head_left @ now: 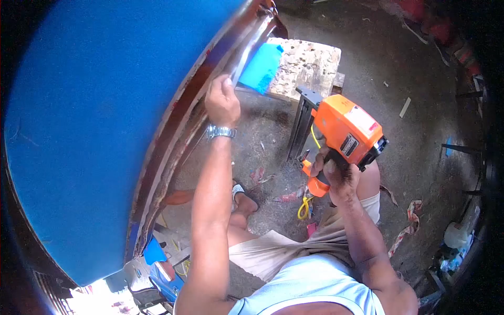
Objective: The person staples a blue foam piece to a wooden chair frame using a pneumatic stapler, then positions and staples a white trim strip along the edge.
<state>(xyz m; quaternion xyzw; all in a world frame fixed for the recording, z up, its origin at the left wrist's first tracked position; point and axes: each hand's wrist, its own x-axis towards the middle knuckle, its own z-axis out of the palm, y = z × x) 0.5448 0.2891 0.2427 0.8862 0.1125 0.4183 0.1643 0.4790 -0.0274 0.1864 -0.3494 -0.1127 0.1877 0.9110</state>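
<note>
My left hand (pixel 223 102), with a metal-band watch (pixel 221 132) on its wrist, is closed at the edge of a large blue-covered panel (pixel 105 115). Its fingers and thumb pinch a thin, shiny strip (pixel 245 51) that runs up along the brown edge. In my right hand (pixel 338 176) is an orange nail gun (pixel 349 123), gripped by its handle. The gun's black nose and magazine (pixel 300 123) face the panel but stand apart from it. The fingertips of my left hand are partly hidden.
A worn, flaky board (pixel 310 65) with a bright blue piece (pixel 262 67) on it stands beyond my left hand. A yellow cord (pixel 304 207) hangs below the gun. Scraps and a crumpled strip (pixel 412 218) litter the concrete floor (pixel 388 68). Dark metal legs (pixel 462 149) stand at right.
</note>
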